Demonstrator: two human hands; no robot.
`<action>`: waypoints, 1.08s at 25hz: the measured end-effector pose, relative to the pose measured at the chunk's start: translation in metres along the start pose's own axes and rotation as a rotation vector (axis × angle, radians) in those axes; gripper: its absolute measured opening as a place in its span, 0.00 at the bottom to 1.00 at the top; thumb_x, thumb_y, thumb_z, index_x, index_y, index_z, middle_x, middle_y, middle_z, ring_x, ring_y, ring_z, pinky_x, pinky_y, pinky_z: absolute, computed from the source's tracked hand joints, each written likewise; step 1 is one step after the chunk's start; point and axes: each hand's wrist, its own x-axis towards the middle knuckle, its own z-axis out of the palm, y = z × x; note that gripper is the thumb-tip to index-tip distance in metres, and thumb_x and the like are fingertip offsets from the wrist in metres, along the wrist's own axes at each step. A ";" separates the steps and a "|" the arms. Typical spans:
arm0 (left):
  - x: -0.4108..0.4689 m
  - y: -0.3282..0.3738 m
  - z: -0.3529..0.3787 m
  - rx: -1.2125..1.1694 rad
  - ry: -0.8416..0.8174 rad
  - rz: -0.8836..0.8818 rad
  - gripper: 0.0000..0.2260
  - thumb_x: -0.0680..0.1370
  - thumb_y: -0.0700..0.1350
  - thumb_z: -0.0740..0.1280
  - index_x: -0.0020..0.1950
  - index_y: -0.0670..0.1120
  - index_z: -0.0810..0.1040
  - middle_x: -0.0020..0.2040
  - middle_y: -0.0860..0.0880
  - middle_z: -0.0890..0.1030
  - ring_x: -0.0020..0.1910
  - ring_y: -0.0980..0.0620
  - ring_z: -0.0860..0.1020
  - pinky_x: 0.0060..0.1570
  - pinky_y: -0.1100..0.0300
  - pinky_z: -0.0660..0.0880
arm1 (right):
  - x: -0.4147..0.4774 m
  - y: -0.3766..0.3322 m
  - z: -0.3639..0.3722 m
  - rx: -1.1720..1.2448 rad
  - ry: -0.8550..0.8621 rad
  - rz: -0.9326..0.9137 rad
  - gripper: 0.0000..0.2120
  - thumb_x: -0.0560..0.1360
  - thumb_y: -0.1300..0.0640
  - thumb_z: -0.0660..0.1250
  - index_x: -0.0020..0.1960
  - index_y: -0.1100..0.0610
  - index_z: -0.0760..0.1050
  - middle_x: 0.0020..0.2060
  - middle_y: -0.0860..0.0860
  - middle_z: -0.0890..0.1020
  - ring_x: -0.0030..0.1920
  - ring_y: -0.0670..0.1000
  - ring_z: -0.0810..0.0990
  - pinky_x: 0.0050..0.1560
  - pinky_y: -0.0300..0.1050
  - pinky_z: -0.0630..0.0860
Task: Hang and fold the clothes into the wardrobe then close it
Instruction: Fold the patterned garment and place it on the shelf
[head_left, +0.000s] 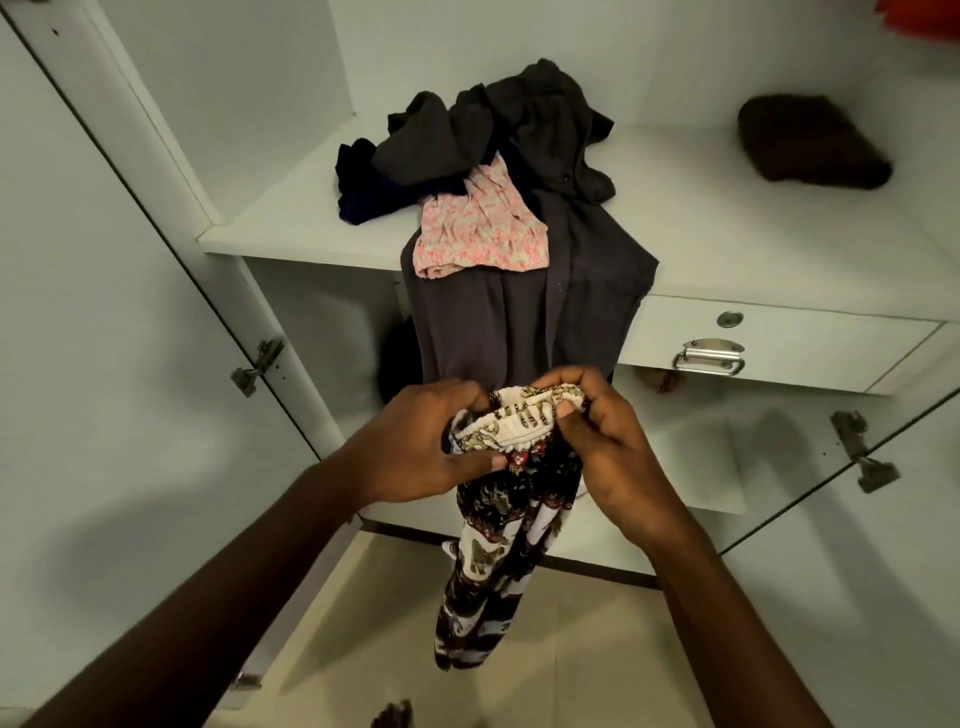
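A patterned black, white and maroon garment (498, 561) hangs down in front of the open wardrobe. My left hand (421, 447) and my right hand (608, 447) both grip its bunched white upper edge, close together. Behind them a dark grey shirt (524, 312) drapes over the front edge of the white shelf (727, 249). A pink floral garment (480, 228) lies on top of that shirt. More dark clothes (415, 150) are heaped at the back of the shelf, with a navy piece (363, 202) to their left.
A brown folded item (810, 140) sits at the shelf's right. Below the shelf is a drawer with a metal handle (709, 356). The left wardrobe door (104, 312) and right door (857, 519) stand open. Beige floor (374, 623) lies below.
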 end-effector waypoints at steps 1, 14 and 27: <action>0.001 0.005 -0.002 -0.081 0.038 0.006 0.17 0.72 0.60 0.76 0.53 0.51 0.78 0.49 0.53 0.84 0.45 0.52 0.84 0.41 0.43 0.82 | -0.001 -0.005 -0.005 -0.007 0.023 -0.040 0.10 0.84 0.61 0.58 0.58 0.53 0.76 0.51 0.49 0.83 0.52 0.48 0.82 0.49 0.41 0.78; 0.023 0.082 -0.038 -0.469 0.140 -0.050 0.17 0.74 0.52 0.78 0.55 0.40 0.84 0.51 0.42 0.87 0.52 0.39 0.86 0.57 0.33 0.79 | -0.019 -0.057 -0.052 -0.071 0.239 -0.319 0.22 0.81 0.58 0.67 0.74 0.50 0.69 0.52 0.52 0.83 0.52 0.51 0.84 0.54 0.45 0.81; 0.070 0.125 -0.002 -0.421 0.278 0.029 0.16 0.78 0.59 0.72 0.53 0.46 0.85 0.50 0.39 0.87 0.48 0.43 0.86 0.55 0.36 0.80 | -0.040 -0.070 -0.101 -0.305 0.751 -0.308 0.08 0.85 0.52 0.61 0.56 0.55 0.76 0.43 0.48 0.83 0.44 0.46 0.81 0.42 0.45 0.79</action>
